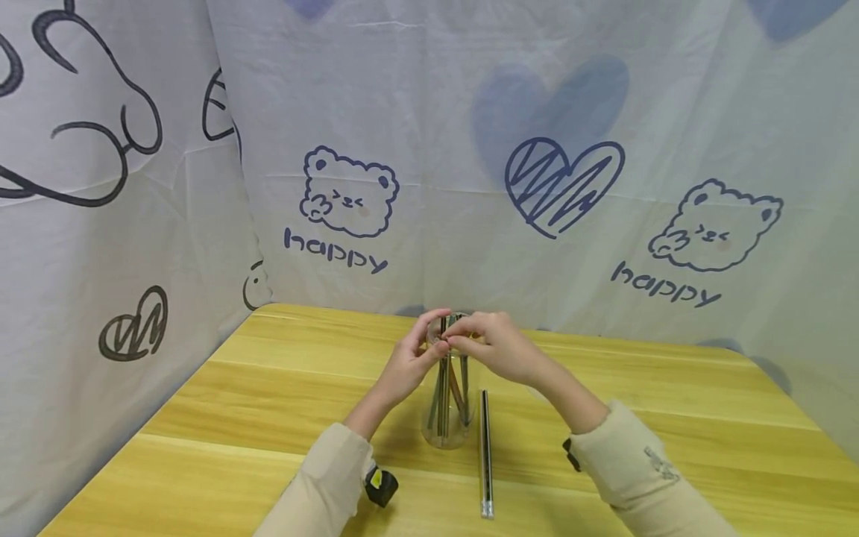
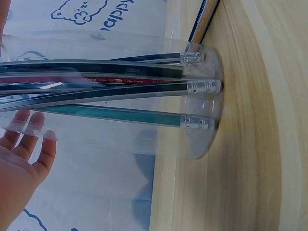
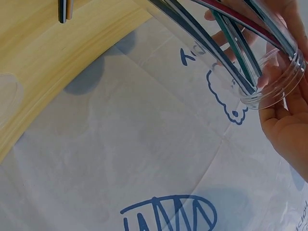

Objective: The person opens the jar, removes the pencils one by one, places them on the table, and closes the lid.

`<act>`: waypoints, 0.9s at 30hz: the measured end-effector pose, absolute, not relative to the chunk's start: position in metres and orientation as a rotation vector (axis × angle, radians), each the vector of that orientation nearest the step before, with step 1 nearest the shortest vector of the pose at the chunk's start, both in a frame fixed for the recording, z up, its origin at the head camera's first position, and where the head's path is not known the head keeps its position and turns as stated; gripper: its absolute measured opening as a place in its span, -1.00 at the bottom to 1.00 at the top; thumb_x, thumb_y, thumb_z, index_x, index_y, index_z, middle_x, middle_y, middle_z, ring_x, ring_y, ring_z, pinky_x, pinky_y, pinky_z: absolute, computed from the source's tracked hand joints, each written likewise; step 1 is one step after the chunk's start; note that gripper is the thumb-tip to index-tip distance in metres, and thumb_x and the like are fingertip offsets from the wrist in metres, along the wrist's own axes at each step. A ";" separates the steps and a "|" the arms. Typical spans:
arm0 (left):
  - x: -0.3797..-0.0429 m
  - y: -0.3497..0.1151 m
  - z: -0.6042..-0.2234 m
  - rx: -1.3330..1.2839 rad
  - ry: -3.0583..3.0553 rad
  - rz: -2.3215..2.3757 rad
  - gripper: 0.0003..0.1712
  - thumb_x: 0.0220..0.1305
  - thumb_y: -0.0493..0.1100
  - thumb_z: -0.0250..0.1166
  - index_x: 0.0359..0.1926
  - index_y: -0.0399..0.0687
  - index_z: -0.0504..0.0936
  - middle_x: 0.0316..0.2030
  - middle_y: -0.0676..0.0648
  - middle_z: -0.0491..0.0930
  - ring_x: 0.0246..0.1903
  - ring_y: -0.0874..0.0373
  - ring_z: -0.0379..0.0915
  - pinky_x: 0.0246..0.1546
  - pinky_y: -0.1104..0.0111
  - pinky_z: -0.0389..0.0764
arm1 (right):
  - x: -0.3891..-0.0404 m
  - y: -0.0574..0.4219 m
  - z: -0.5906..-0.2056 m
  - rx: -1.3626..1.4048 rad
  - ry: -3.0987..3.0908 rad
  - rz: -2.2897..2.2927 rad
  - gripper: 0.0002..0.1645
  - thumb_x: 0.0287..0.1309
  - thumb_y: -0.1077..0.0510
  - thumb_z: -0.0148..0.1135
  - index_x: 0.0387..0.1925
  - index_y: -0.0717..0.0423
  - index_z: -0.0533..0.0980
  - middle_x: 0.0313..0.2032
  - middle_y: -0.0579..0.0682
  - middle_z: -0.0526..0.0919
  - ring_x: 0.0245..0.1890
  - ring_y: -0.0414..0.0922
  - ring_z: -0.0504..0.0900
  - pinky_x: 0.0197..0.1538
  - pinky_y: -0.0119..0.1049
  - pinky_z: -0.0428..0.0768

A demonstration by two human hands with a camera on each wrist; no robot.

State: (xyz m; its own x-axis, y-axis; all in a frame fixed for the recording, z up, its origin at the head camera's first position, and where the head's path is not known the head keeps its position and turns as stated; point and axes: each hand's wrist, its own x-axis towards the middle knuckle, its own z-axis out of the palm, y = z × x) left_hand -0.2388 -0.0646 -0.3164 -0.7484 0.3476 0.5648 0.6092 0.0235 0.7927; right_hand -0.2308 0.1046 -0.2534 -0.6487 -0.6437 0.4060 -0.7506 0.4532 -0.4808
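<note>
A clear plastic jar (image 1: 448, 438) stands upright on the table, with several dark, red and green pencils (image 2: 139, 115) leaning inside, eraser ends down. My left hand (image 1: 405, 365) curls round its upper part, fingers on the far side and thumb near the rim. At the jar's mouth my right hand (image 1: 499, 347) has its thumb and forefinger drawn together on a pencil end. In the right wrist view the fingers overlap the screw-thread rim (image 3: 276, 96), where the pencil tips gather.
Two pencils (image 1: 486, 455) lie side by side on the wooden table (image 1: 268, 462), just right of the jar. A clear round lid (image 3: 9, 98) lies on the table at the left of the right wrist view. White printed cloth (image 1: 429, 246) hangs behind the table and at the left.
</note>
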 end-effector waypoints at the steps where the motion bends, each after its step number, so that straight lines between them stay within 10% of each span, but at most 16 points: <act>1: -0.239 -0.065 -0.316 -0.997 -2.080 -1.802 -0.03 0.05 0.39 -0.02 0.23 -0.29 0.17 -0.31 -0.12 0.40 -0.37 0.11 0.35 -0.43 0.42 0.36 | -0.231 0.105 -0.253 1.221 -2.526 0.988 -0.81 0.20 0.27 0.04 -0.25 0.27 0.56 -0.31 0.05 0.61 -0.36 -0.10 0.56 -0.31 -0.35 0.53; 11: -0.241 -0.065 -0.318 -1.008 -2.066 -1.799 -0.05 0.07 0.38 -0.03 0.22 -0.29 0.17 -0.17 -0.33 0.43 -0.30 0.12 0.36 -0.34 0.28 0.44 | -0.232 0.105 -0.255 1.100 -2.341 1.148 -0.84 0.24 0.32 -0.04 -0.25 0.34 0.46 -0.48 0.08 0.55 -0.52 -0.09 0.48 -0.51 -0.38 0.42; 20: -0.240 -0.065 -0.317 -0.979 -2.091 -1.767 -0.08 0.08 0.38 -0.03 0.22 -0.25 0.19 -0.43 -0.05 0.32 -0.56 0.22 0.19 -0.58 0.47 0.26 | -0.233 0.106 -0.250 1.094 -2.192 1.438 -0.85 0.31 0.33 -0.22 -0.21 0.36 0.29 -0.43 0.22 0.58 -0.69 -0.09 0.43 -0.63 -0.35 0.42; 27: -0.240 -0.065 -0.317 -1.002 -2.089 -1.786 -0.05 0.09 0.38 -0.04 0.23 -0.30 0.15 -0.20 -0.46 0.40 -0.32 0.10 0.34 -0.40 0.36 0.39 | -0.236 0.107 -0.250 1.147 -2.048 1.665 -0.81 0.34 0.33 -0.36 -0.17 0.43 0.18 -0.40 0.42 0.52 -0.69 -0.05 0.48 -0.60 -0.31 0.50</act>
State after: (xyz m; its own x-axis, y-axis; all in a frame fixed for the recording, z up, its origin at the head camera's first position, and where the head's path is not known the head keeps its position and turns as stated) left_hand -0.2401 -0.0650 -0.3168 -0.7449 0.3522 0.5666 0.6145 0.0314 0.7883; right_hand -0.2363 0.1074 -0.2500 -0.6534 -0.4067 0.6385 -0.7081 0.0303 -0.7054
